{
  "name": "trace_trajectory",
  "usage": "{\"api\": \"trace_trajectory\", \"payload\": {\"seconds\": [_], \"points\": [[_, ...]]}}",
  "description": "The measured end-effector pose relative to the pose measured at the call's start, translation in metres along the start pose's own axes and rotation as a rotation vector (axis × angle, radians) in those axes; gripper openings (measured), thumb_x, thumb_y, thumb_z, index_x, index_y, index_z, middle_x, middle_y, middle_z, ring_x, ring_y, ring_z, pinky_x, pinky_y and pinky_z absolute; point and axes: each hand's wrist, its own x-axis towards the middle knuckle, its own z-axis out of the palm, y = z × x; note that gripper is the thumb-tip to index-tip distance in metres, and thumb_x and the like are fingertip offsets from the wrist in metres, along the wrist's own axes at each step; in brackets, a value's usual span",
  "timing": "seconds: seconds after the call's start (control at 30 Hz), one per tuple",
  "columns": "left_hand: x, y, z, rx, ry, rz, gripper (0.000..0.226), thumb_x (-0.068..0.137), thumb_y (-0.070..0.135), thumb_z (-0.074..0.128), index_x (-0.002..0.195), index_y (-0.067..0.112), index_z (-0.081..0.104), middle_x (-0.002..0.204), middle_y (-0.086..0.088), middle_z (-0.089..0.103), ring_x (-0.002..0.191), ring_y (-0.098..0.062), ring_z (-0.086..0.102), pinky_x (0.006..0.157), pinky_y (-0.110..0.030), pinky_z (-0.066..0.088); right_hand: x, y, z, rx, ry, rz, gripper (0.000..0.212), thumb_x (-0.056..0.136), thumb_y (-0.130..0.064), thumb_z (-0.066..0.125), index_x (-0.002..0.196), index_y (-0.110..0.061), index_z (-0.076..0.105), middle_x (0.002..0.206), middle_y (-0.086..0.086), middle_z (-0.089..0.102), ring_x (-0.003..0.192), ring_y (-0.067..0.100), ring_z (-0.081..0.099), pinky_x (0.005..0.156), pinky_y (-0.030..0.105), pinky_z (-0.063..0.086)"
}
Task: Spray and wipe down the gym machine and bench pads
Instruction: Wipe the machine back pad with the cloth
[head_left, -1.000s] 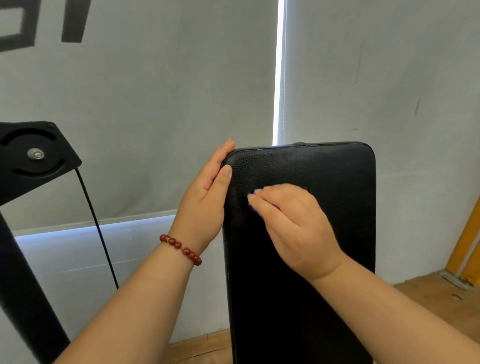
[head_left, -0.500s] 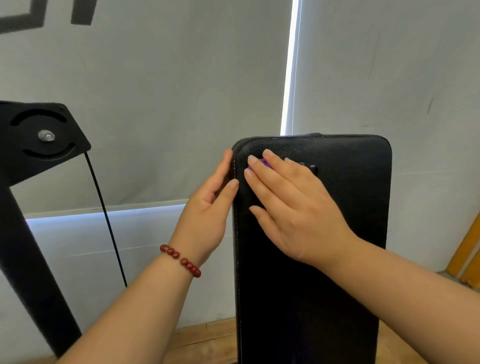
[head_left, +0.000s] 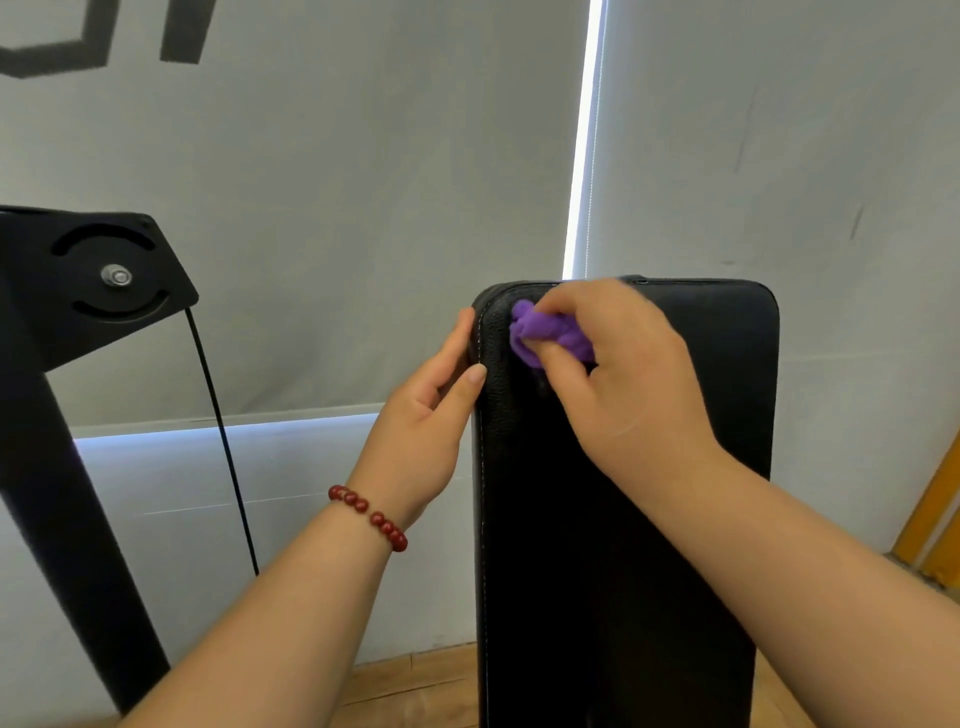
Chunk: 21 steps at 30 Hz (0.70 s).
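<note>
The right grip (head_left: 623, 384) is closed round a bunched purple cloth (head_left: 545, 335), its fingers curled over the wad and its thumb tucked beneath it. It presses the cloth against the front face of the black bench pad (head_left: 727, 364), close to the pad's upper left corner and just inside the stitched seam. Part of the cloth sticks out to the left of the knuckles; the rest is hidden under the hand.

The left grip (head_left: 431, 415) holds nothing. Its fingers are straight and lie flat along the left edge of the pad, with the thumb tip touching the seam just below the cloth. A bracelet of dark red beads (head_left: 370, 517) circles the left wrist. Both forearms reach up from the bottom of the view.

The pad stands upright in the middle right of the view, tall and narrow with rounded top corners and a grained, leather-like surface. Its lower end runs out of the picture.

To the left, well apart from the pad, stands a black machine post (head_left: 67, 519) topped by a slotted black plate (head_left: 78, 280) with a silver bolt (head_left: 116, 276) at its centre. A thin black cable (head_left: 223, 441) drops from the plate's right corner. Grey roller blinds (head_left: 337, 208) fill the background, with a bright strip of daylight (head_left: 582, 156) between two of them. Wooden floor (head_left: 415, 686) shows below, and a yellow frame (head_left: 935, 519) stands at the right edge.
</note>
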Motion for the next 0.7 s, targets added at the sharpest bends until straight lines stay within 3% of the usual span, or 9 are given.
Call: {"api": "trace_trajectory", "payload": {"seconds": [0.07,0.13,0.27,0.33,0.4,0.5,0.57,0.7], "points": [[0.000,0.001,0.000,0.007,-0.011,0.008,0.049,0.103,0.018,0.045,0.149,0.032,0.036,0.146,0.022,0.044,0.134,0.008,0.038,0.118,-0.031,0.029,0.008,0.004,0.001,-0.075,0.121,-0.094,0.004,0.089,-0.007,0.065,0.092,-0.005,0.068,0.087,0.007,0.063,0.078,0.022,0.054,0.070,0.042,0.046],[-0.001,0.001,0.001,-0.015,0.006,-0.003,0.048,0.103,0.017,0.045,0.148,0.033,0.038,0.145,0.023,0.046,0.133,0.008,0.039,0.117,-0.031,0.030,0.004,0.008,0.011,-0.185,0.138,-0.218,0.009,0.092,-0.006,0.065,0.093,-0.003,0.072,0.090,0.012,0.067,0.080,0.028,0.058,0.069,0.046,0.047],[-0.002,0.002,0.002,-0.042,0.032,-0.006,0.046,0.102,0.016,0.047,0.143,0.037,0.041,0.140,0.028,0.048,0.129,0.013,0.041,0.115,-0.026,0.031,-0.026,0.012,0.019,-0.273,0.037,-0.309,0.028,0.096,-0.015,0.062,0.120,-0.003,0.068,0.122,0.011,0.067,0.115,0.029,0.062,0.101,0.039,0.046],[-0.002,0.001,0.002,-0.049,0.034,0.001,0.046,0.102,0.015,0.046,0.143,0.036,0.041,0.141,0.026,0.048,0.130,0.012,0.041,0.116,-0.026,0.031,-0.025,0.013,0.013,-0.230,0.024,-0.306,0.028,0.095,-0.013,0.063,0.121,-0.003,0.067,0.121,0.010,0.067,0.115,0.026,0.062,0.101,0.036,0.044],[-0.001,0.000,0.002,-0.062,0.038,-0.008,0.046,0.102,0.015,0.046,0.143,0.036,0.040,0.143,0.023,0.048,0.131,0.009,0.042,0.116,-0.029,0.032,-0.018,0.014,0.010,-0.220,0.008,-0.282,0.022,0.094,-0.015,0.065,0.112,-0.006,0.073,0.120,0.013,0.067,0.116,0.029,0.061,0.096,0.042,0.046],[-0.001,0.000,0.003,-0.064,0.042,-0.003,0.045,0.102,0.017,0.047,0.140,0.040,0.040,0.142,0.024,0.048,0.130,0.010,0.042,0.115,-0.029,0.033,-0.017,0.015,0.017,-0.202,-0.050,-0.264,0.020,0.094,-0.020,0.064,0.108,-0.009,0.075,0.131,0.014,0.061,0.128,0.033,0.053,0.103,0.050,0.042],[-0.001,-0.001,0.003,-0.058,0.038,-0.001,0.045,0.102,0.018,0.047,0.141,0.040,0.041,0.142,0.025,0.048,0.129,0.010,0.042,0.115,-0.029,0.033,-0.019,0.019,0.022,-0.199,-0.048,-0.296,0.021,0.094,-0.015,0.064,0.111,-0.008,0.074,0.129,0.012,0.063,0.124,0.033,0.056,0.101,0.048,0.044],[0.001,-0.006,0.001,-0.066,0.028,0.011,0.046,0.102,0.018,0.048,0.144,0.034,0.042,0.142,0.023,0.048,0.131,0.009,0.042,0.116,-0.031,0.032,-0.035,0.025,0.027,-0.186,0.006,-0.335,0.027,0.087,-0.001,0.070,0.114,-0.002,0.072,0.117,0.014,0.069,0.098,0.036,0.064,0.092,0.042,0.050]]}}
